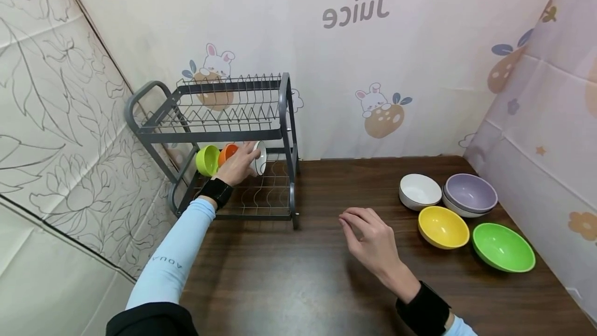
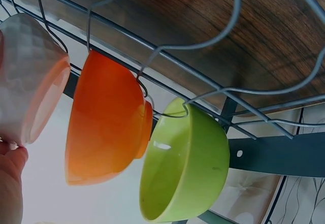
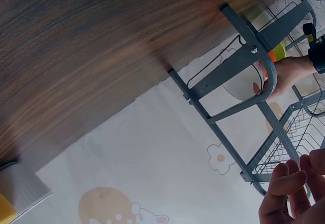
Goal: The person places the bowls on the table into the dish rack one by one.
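On the lower tier of the dark grey dish rack (image 1: 214,136), my left hand (image 1: 238,165) grips a white bowl (image 1: 261,158) that stands on its side. The left wrist view shows fingertips (image 2: 15,158) at the edge of this white bowl (image 2: 30,76). Beside it an orange bowl (image 2: 104,127) stands tilted in the wire slots, followed by a lime green bowl (image 2: 188,163) at the left end. My right hand (image 1: 373,240) hovers over the table with loosely bent fingers, holding nothing.
At the table's right stand a white bowl (image 1: 420,191), a yellow bowl (image 1: 443,227), a green bowl (image 1: 503,248) and a purple bowl (image 1: 471,193) stacked on a whitish one. The rack's upper wire tier (image 1: 224,105) overhangs my left hand. Printed cloth walls border the brown table (image 1: 280,274).
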`<state>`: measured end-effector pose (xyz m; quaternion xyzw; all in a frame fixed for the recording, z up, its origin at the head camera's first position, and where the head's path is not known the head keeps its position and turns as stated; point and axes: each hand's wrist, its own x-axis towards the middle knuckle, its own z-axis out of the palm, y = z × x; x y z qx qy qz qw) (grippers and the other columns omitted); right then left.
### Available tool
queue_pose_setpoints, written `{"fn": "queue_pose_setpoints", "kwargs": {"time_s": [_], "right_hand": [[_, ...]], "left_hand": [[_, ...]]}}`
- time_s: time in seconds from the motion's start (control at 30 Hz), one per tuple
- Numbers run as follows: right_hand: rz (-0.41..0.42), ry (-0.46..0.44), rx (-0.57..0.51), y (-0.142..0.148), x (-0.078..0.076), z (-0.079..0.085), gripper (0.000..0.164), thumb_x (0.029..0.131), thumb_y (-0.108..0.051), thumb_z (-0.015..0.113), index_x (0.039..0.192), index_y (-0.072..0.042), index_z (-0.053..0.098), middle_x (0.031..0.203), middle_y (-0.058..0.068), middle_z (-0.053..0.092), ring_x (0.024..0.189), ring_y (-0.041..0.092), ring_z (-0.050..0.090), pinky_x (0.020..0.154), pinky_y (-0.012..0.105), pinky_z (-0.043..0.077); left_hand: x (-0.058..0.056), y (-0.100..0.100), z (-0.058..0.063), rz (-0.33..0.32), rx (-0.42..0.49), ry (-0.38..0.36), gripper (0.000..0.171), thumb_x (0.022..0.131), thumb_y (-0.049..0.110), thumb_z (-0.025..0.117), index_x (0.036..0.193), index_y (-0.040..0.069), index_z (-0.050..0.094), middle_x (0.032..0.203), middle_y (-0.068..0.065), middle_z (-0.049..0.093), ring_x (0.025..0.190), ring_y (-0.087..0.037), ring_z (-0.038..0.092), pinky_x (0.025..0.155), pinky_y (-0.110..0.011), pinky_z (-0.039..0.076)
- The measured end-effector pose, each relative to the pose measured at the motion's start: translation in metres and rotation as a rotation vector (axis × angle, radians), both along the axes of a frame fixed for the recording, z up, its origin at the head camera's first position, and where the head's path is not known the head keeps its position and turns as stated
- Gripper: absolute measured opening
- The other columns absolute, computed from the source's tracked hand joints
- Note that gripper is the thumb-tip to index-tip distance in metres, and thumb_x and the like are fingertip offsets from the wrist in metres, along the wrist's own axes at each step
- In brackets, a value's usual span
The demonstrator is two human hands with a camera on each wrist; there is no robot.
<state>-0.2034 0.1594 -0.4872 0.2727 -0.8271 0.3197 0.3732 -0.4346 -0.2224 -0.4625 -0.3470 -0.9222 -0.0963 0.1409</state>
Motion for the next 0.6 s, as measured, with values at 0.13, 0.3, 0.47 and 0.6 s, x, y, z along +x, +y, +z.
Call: {"fn": "queue_pose_setpoints", "kwargs": {"time_s": [0.13,0.3,0.47,0.6], "right_hand": [[-0.001,-0.009,0.002,0.000,0.001,0.000,0.012,0.089,-0.007,0.079,0.101,-0.007,0.081,0.102,0.001,0.074,0.090,0.017,0.067,0.068,0.037,0.059],[-0.009,-0.029,0.009,0.000,0.000,0.000,0.012,0.088,-0.008,0.080,0.100,-0.008,0.081,0.101,0.001,0.075,0.090,0.017,0.069,0.070,0.038,0.061],[-0.016,-0.036,0.012,0.000,-0.003,-0.001,0.011,0.088,-0.008,0.080,0.099,-0.007,0.081,0.100,0.002,0.075,0.090,0.018,0.070,0.070,0.039,0.061],[-0.084,-0.068,0.023,0.006,-0.009,-0.005,0.012,0.088,-0.008,0.081,0.100,-0.007,0.081,0.100,0.004,0.075,0.075,0.014,0.068,0.057,0.032,0.057]], "left_hand": [[0.002,0.004,0.001,0.031,-0.005,-0.010,0.049,0.075,0.000,0.094,0.111,0.001,0.060,0.133,-0.021,0.052,0.128,-0.043,0.049,0.104,-0.054,0.047],[0.007,0.005,0.004,0.100,-0.022,-0.077,0.065,0.080,0.007,0.093,0.138,0.004,0.064,0.157,-0.027,0.040,0.149,-0.046,0.033,0.119,-0.060,0.033],[0.013,0.001,0.006,0.134,-0.060,-0.048,0.082,0.084,0.021,0.092,0.155,0.008,0.052,0.165,-0.028,0.033,0.153,-0.044,0.029,0.118,-0.068,0.030],[0.024,0.001,0.004,0.111,0.032,0.063,0.072,0.089,0.025,0.089,0.151,0.007,0.056,0.149,-0.026,0.050,0.134,-0.042,0.050,0.107,-0.060,0.045]]}}
